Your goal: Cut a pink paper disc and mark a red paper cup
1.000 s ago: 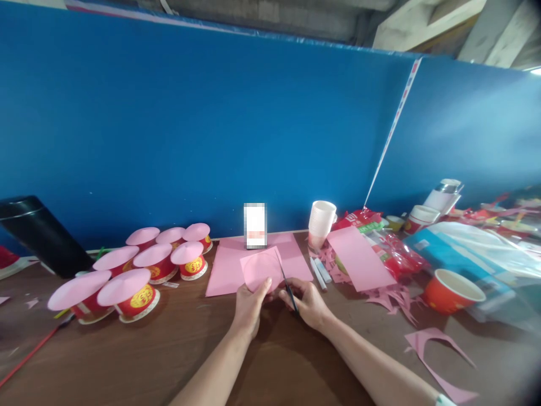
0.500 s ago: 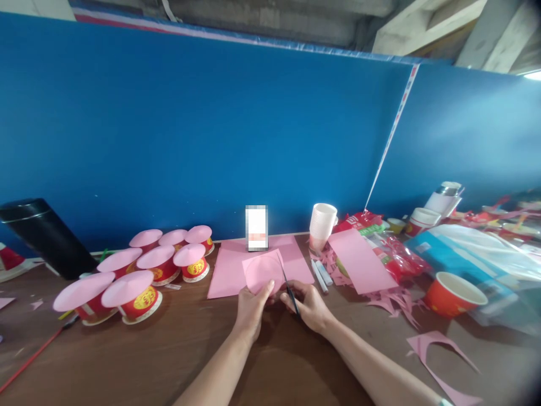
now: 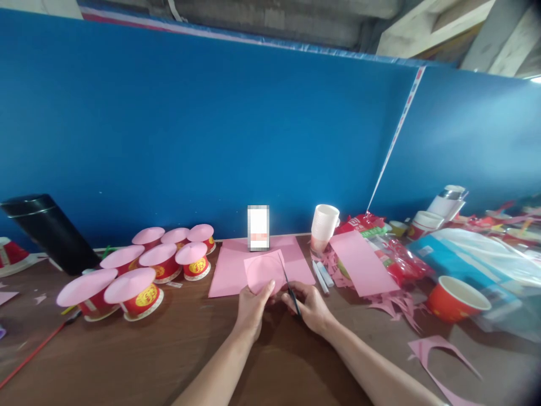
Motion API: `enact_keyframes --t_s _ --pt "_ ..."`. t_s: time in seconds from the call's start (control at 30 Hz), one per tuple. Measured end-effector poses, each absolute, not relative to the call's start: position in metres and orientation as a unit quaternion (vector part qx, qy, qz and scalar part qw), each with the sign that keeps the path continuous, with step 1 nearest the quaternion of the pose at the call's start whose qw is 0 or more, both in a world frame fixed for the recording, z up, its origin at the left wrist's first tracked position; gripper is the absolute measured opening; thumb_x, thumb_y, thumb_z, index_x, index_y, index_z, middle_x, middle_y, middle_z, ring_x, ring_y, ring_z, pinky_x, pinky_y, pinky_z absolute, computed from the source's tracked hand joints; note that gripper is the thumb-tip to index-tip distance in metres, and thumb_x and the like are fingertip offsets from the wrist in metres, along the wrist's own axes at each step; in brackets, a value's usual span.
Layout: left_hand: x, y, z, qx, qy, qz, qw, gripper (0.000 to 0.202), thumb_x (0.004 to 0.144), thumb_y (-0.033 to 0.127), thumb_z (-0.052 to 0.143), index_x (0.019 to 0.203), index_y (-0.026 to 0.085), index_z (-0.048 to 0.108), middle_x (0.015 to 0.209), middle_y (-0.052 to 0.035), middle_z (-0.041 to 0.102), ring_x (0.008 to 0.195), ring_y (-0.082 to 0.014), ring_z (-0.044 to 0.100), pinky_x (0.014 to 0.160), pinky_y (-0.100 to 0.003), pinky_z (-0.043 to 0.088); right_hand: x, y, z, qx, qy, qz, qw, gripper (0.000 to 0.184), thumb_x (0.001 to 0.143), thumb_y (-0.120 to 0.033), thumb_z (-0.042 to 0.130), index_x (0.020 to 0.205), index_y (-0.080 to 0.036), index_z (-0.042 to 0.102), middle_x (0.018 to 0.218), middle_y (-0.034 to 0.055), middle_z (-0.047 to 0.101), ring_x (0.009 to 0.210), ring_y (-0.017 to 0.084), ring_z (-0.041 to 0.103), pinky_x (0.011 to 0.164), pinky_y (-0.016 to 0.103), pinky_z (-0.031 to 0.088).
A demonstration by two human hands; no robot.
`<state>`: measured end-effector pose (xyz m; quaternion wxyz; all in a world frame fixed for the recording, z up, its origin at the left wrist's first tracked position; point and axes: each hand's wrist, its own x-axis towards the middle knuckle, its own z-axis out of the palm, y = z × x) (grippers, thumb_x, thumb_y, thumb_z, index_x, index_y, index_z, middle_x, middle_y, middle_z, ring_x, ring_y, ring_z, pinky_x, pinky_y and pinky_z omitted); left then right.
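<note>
We count eight pink-topped red cups [image 3: 146,298], two hands [image 3: 250,310], one pair of scissors [image 3: 294,299], two white markers [image 3: 324,274] and one black bottle [image 3: 53,237].

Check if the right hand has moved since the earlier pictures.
No, not visibly: against the large pink sheet, the right hand keeps its place by the near right corner. The whole view shifts slightly, likely camera motion.

We find a craft workspace: scissors [image 3: 289,288] in the right hand [image 3: 313,307], pink-topped cups [image 3: 146,299] left of the grip, paper scraps [image 3: 421,345] right, blue partition [image 3: 262,124] beyond.
</note>
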<state>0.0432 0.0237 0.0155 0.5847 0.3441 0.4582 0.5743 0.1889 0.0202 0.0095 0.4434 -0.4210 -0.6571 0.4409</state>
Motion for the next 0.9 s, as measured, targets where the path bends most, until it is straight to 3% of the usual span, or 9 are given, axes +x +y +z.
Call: enact_keyframes --t_s 0.57,0.9 --pt "0.0428 0.0272 0.0100 0.342 0.460 0.576 0.583 0.034 0.059 0.039 0.071 0.072 0.008 0.066 0.060 -0.0070 0.066 0.055 -0.0171 0.060 0.054 -0.027 0.047 0.1881 0.0197 0.0104 -0.409 -0.647 0.459 0.451 0.022 0.075 -0.030 0.062 0.090 -0.014 0.062 0.053 -0.0040 0.049 0.049 0.009 0.043 0.047 0.018 0.036" --pt "0.0426 0.0258 0.0105 0.348 0.454 0.577 0.583 0.031 0.059 0.038 0.071 0.069 0.009 0.065 0.057 -0.0051 0.063 0.052 -0.0138 0.057 0.051 -0.024 0.045 0.1876 0.0196 0.0103 -0.423 -0.647 0.450 0.447 0.025 0.075 -0.035 0.062 0.089 -0.014 0.063 0.052 -0.0037 0.050 0.047 0.009 0.043 0.046 0.019 0.036"
